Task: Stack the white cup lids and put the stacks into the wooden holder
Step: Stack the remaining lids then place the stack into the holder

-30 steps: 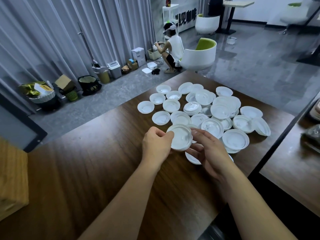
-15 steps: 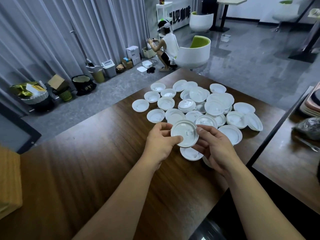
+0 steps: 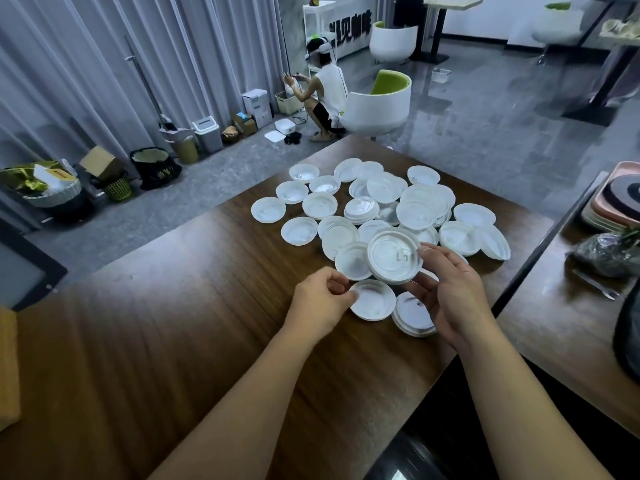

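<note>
Nearest the camera: two bare forearms reach over the dark wooden table [image 3: 145,358].
Left hand [image 3: 320,304]: fingers curled, pinching the near rim of a single lid [image 3: 373,300] that lies on the table.
Right hand [image 3: 452,296]: thumb and fingers grasp a held lid stack [image 3: 393,259], lifted and tilted toward the camera, above a short stack [image 3: 414,315] on the table.
Step in hand: probably adding the pinched lid to the held stack.
How to do it well: turn both the same way up, line up the rims, press until they nest; keep the right hand's hold on the edge only.
Beyond the hands: loose lids [image 3: 381,206] spread over the table, some overlapping, a few already nested.
Wooden holder: possibly the pale wooden block [image 3: 8,368] at the left edge; its contents cannot be seen.
Far floor: bins and baskets [image 3: 152,168] along the curtain, holding rubbish and paper.
</note>
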The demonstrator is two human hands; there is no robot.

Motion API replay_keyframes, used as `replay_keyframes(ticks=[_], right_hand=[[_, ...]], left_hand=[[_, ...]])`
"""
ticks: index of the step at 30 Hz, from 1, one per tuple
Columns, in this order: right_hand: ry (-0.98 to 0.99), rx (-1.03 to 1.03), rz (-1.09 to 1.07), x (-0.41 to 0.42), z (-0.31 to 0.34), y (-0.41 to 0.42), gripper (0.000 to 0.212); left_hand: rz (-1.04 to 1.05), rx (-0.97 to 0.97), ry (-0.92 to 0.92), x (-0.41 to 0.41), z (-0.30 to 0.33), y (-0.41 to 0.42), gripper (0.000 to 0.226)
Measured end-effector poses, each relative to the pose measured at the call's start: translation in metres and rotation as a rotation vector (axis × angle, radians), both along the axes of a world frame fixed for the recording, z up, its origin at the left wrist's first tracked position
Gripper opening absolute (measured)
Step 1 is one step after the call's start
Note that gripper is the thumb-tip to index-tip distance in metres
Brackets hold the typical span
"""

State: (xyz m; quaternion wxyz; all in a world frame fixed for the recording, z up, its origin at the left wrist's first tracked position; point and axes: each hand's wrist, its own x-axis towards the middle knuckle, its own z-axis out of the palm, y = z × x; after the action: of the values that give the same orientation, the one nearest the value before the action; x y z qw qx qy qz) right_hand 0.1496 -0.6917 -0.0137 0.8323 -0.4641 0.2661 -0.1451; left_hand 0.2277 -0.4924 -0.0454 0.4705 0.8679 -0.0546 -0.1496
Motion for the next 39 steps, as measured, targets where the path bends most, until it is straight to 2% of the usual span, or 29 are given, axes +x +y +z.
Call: replay_keyframes(ticks=[3,7,11,15,19,23,28,31,35,39], right_hand=[[-0.002,-0.001,0.0,0.002,-0.001,0.001,0.013],[0.004,-0.001,-0.001,0.005,-0.002,0.004,0.014],[0.003,-0.009,0.011,0.008,-0.006,0.006,0.014],[-0.016,0.002,0.031,0.014,-0.009,0.014,0.012],[-0.01,0.001,0.056,0.019,-0.011,0.024,0.014],[-0.014,0.033,0.065,0.023,-0.011,0.032,0.013],[-0.024,0.039,0.08,0.025,-0.014,0.035,0.013],[-0.024,0.053,0.095,0.025,-0.017,0.036,0.015],[-0.03,0.07,0.098,0.025,-0.019,0.038,0.011],[-0.019,0.079,0.103,0.024,-0.018,0.039,0.017]], left_hand=[[-0.045,0.058,0.019,0.001,0.002,0.001,0.032],[-0.071,0.023,0.163,0.008,0.008,0.016,0.044],[-0.006,-0.152,0.211,0.018,0.018,0.044,0.024],[0.112,-0.339,0.23,0.029,0.035,0.062,0.016],[0.132,-0.491,0.189,0.028,0.056,0.056,0.036],[0.078,-0.479,0.108,0.02,0.073,0.042,0.041],[0.131,-0.471,0.047,0.021,0.077,0.038,0.022],[0.159,-0.461,0.106,0.024,0.075,0.037,0.017],[0.147,-0.351,0.148,0.023,0.066,0.031,0.032],[0.117,-0.263,0.127,0.024,0.055,0.026,0.039]])
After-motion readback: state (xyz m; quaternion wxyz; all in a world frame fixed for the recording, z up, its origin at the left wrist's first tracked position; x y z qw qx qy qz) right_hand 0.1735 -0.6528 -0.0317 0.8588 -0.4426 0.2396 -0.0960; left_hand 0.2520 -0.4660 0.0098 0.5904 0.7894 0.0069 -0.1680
